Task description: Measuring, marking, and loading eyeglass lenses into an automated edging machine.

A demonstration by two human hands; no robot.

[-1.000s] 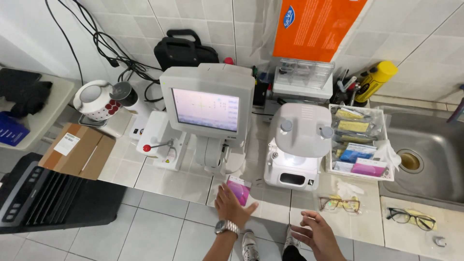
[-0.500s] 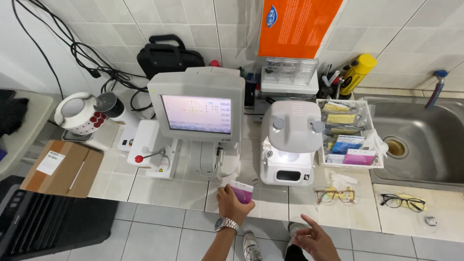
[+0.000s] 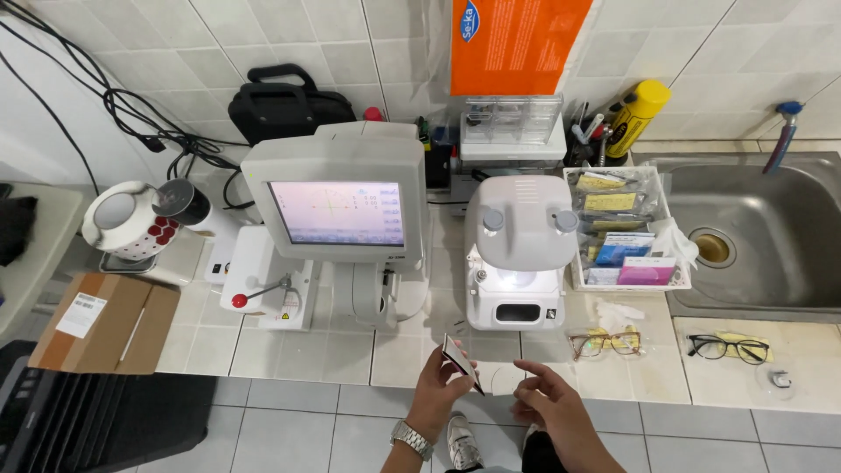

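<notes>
Two hands: left hand [image 3: 442, 390] fingers pinch a thin flat card [image 3: 460, 362]; right hand [image 3: 547, 405] fingers released.

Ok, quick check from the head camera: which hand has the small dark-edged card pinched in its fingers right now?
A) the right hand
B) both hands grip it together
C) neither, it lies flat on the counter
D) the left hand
D. The left hand, the one with the wristwatch, pinches the small card upright, while the right hand is beside it, open and not holding it.
</notes>
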